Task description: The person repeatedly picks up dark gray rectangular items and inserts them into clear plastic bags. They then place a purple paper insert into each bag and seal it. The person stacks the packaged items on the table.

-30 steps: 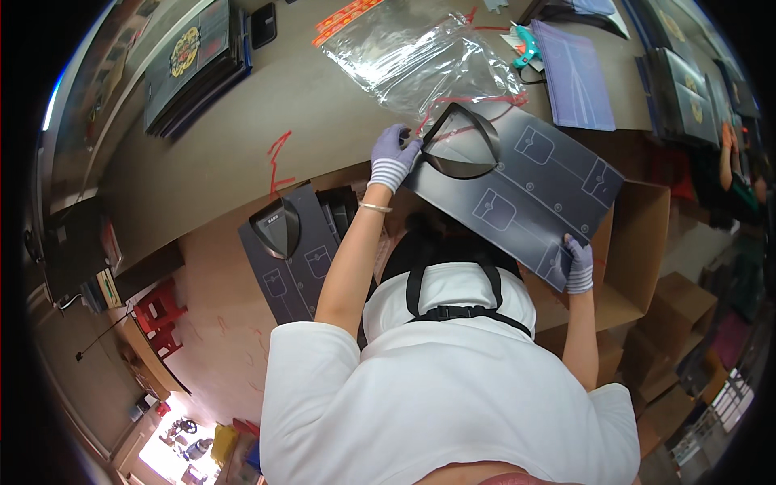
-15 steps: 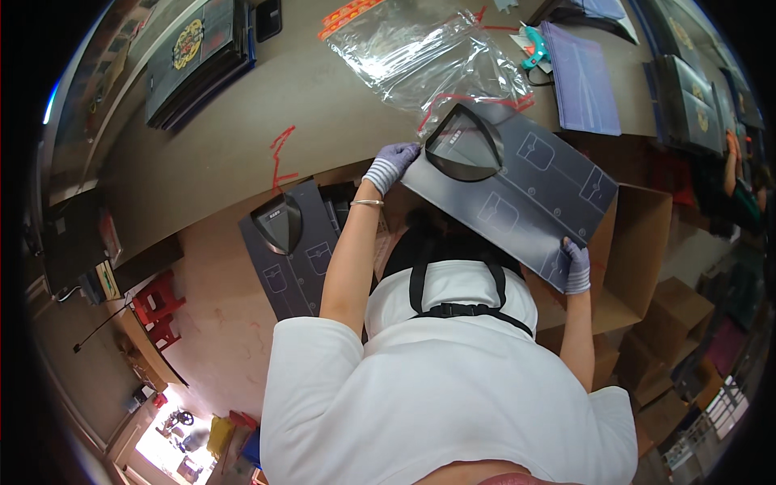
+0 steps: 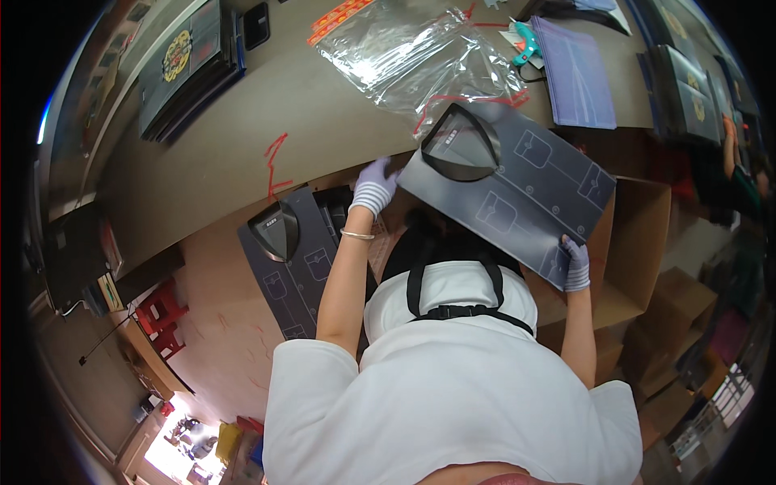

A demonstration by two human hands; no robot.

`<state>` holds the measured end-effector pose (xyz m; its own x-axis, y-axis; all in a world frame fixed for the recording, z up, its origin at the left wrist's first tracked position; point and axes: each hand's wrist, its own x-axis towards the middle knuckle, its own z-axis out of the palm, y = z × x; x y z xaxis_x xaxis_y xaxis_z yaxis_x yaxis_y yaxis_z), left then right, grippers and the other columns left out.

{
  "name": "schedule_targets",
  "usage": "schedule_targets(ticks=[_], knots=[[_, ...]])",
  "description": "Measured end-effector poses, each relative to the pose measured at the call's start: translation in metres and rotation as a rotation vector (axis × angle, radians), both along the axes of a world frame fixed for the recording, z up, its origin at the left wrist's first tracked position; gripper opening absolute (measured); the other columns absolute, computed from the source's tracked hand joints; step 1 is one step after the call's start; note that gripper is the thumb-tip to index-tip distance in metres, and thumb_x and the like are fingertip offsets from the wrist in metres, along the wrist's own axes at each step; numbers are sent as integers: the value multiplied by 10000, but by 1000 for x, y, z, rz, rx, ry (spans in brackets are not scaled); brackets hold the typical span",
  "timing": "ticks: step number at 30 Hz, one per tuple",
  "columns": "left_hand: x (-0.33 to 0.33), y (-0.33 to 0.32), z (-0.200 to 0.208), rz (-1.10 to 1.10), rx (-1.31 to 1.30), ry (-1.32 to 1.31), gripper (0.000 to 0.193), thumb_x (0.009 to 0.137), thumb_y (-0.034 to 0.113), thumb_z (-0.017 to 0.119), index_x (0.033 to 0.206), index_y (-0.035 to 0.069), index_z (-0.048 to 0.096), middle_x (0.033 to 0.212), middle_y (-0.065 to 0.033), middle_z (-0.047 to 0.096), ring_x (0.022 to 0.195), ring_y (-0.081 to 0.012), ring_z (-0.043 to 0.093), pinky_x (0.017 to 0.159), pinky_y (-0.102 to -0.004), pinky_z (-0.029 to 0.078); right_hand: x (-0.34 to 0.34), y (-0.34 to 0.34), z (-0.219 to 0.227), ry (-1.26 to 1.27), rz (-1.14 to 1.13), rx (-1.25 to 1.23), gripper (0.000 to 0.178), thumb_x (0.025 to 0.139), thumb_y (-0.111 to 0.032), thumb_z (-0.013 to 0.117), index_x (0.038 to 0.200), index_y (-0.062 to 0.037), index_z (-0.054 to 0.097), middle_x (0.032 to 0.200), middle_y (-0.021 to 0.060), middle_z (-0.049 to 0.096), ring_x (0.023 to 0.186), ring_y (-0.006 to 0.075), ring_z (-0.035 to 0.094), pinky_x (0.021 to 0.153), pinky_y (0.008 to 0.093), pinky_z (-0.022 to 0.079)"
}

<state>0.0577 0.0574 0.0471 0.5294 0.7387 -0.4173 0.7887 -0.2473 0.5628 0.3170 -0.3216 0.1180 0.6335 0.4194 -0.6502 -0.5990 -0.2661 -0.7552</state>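
A dark grey card folder (image 3: 509, 186), printed with white pocket outlines like a shirt front, lies tilted across the table's near edge and my lap. A black collar-shaped piece (image 3: 462, 145) sits at its upper left end. My right hand (image 3: 575, 263), in a purple-striped glove, grips the folder's lower right corner. Just off its left end, my left hand (image 3: 374, 187) is open and holds nothing, its fingers stretched out. Below and left of that hand stands a second folder (image 3: 297, 267) of the same kind, with more dark pieces behind it.
Clear plastic bags (image 3: 412, 56) lie on the table (image 3: 210, 158) beyond the folder. To their right are a teal glue gun (image 3: 527, 42) and purple sheets (image 3: 575, 77). A stack of dark folders (image 3: 186, 69) and a phone (image 3: 255, 26) are far left. An open cardboard box (image 3: 634, 242) stands at right.
My left hand has let go of the folder's left end and moved left and down. My right hand keeps its hold on the corner. The view has shifted slightly.
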Motion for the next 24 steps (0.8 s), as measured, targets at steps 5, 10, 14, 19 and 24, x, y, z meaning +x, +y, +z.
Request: schedule_targets(ticks=[5,10,14,19,24], knots=[[47,19,12,191,-80,-491,325,773,235,629,1006,15,576,922,-150,637,855,-298,614,795,-352,473,3,7,10,-100,-45,49,333,764,-176,614,1058,-28,558,929,25,588,817,132,558,752,277,446],[73,18,23,66,-125,-434,516,679,327,722,1043,4,551,935,-150,623,861,-260,608,783,-334,478,9,-4,1,-121,-64,42,335,759,-151,625,1059,-20,554,946,28,585,834,141,554,765,281,443],[100,11,35,14,102,-344,494,643,302,726,1021,27,564,936,-139,608,854,-294,584,777,-367,462,16,-7,-18,-171,-30,51,312,752,-140,635,1030,-18,564,933,29,585,829,142,555,760,277,443],[106,25,9,113,213,-380,224,715,191,646,871,31,626,748,-136,622,705,-244,615,675,-333,481,12,18,4,-149,-16,58,273,747,-149,633,977,-8,585,863,35,597,761,120,558,722,261,449],[75,31,32,31,517,-301,103,716,146,624,769,57,626,743,-108,611,713,-310,576,665,-374,463,7,32,18,-195,-115,36,259,760,-156,632,976,-20,587,862,26,589,772,127,556,715,266,445]])
